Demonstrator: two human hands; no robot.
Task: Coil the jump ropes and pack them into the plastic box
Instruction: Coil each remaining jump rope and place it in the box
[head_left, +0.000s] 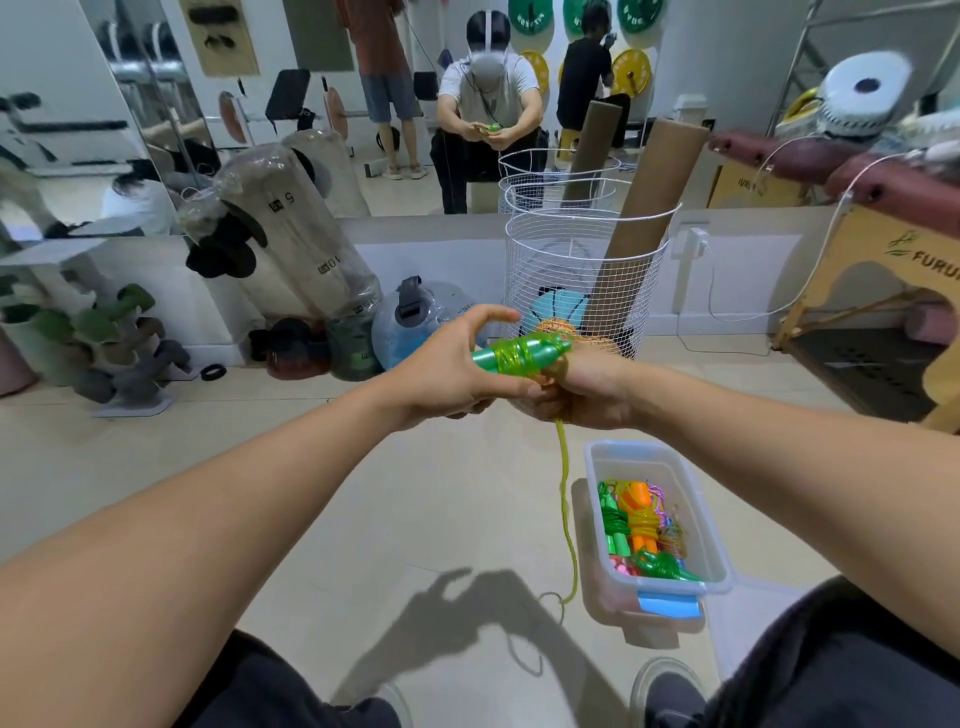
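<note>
I hold a green jump rope's handles (519, 354) in front of me, with green cord wound round them. My left hand (447, 371) grips the handles from the left, index finger raised. My right hand (582, 389) grips the bundle's right end from below. The loose cord (566, 509) hangs from my hands down to the floor. The clear plastic box (696, 499) stands on the floor to the lower right. It holds several coiled ropes (641, 525), green, orange and pink.
A white wire basket (644, 270) with cardboard tubes and a ball stands behind my hands. Dumbbells (119, 353) and a water jug (415, 322) line the mirror wall at left. A wooden bench (857, 291) is at right. My knees frame the bottom.
</note>
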